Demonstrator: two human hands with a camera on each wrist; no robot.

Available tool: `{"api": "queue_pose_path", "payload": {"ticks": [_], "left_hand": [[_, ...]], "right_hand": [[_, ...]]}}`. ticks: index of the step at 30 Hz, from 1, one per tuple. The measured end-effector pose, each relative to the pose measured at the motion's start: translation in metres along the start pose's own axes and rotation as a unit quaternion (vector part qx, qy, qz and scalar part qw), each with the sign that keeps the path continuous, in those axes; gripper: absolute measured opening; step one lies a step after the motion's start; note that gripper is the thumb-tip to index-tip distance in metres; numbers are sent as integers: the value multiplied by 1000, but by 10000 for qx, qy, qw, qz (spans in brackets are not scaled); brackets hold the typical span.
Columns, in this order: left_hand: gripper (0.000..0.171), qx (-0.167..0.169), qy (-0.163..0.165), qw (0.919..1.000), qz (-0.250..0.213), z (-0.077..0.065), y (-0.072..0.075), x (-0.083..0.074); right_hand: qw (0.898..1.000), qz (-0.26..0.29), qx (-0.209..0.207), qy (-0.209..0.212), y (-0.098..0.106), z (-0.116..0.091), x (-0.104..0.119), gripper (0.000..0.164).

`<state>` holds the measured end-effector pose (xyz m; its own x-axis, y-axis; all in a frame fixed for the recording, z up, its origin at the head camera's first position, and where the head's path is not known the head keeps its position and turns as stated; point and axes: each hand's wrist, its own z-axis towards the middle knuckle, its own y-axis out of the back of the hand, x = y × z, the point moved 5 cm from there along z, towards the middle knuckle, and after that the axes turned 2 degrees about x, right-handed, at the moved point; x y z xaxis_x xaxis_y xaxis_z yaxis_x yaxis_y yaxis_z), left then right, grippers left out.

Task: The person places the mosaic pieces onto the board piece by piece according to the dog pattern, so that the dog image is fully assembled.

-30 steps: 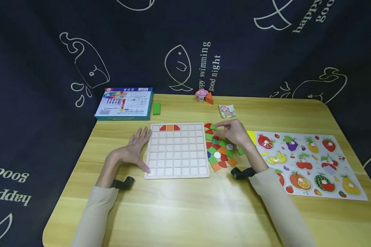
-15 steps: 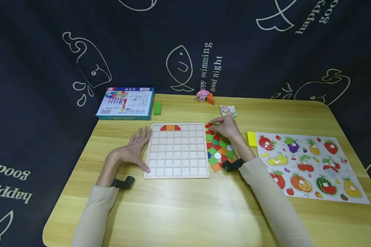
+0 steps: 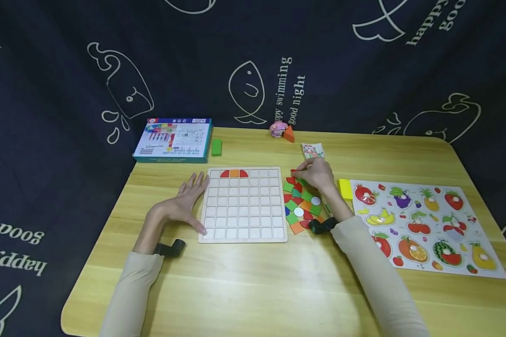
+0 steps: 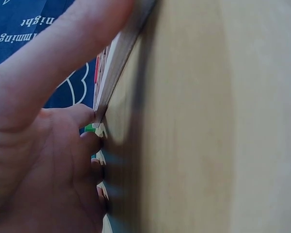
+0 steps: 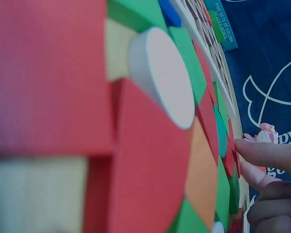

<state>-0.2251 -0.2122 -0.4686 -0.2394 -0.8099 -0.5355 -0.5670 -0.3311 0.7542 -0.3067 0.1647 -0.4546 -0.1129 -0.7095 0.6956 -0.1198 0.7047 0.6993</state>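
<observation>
A pale wooden grid board lies flat on the table; its top row holds two red quarter-round pieces with an orange square between them. My left hand rests along the board's left edge, fingers spread, thumb touching the near left corner; the left wrist view shows the thumb against the rim. Right of the board is a heap of coloured wooden pieces. At the heap's far end my right hand pinches a red piece between thumb and forefinger. Its full shape is hidden.
A boxed toy and a green block stand at the back left. A pink figure, an orange triangular block and a small picture card lie behind. To the right are a yellow block and a fruit puzzle board.
My right hand has gone from pointing at a green piece to pinching a red one, then drawn it slightly right. The left hand stays at the board's edge.
</observation>
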Motion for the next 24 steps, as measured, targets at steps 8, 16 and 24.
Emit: {"api": "queue_pose_path", "payload": {"ticks": [8,16,24], "left_hand": [[155,-34,-57,9999,112,-1,1,0],[155,-26,-54,9999,127,-2,0,1],[155,-41,-18,9999,152,-4,1,2]], "right_hand": [[9976,510,303,367,-8,8,9,24],[9998,129,85,110,-7,7,11,27],[9971,21,581,482,-12,11,26,25]]}}
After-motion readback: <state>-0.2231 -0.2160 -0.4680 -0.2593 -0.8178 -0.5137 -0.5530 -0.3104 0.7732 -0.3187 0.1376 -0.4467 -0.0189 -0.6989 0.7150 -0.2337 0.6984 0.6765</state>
